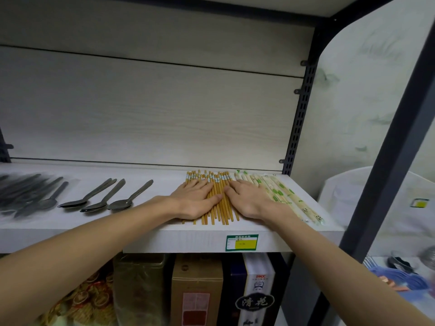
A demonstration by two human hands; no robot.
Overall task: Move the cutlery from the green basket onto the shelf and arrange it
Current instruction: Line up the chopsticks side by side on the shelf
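White shelf (70,222) bears spoons (103,198); left hand (195,198) and right hand (247,198) press flat on chopsticks (219,208).

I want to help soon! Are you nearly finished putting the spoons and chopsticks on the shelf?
A lot looks done: spoons lie in a row on the shelf, and wrapped chopsticks sit at the right. Just now the left hand and right hand press flat on the brown chopsticks, evening them out. The green basket is out of view, so I can't tell what's left.
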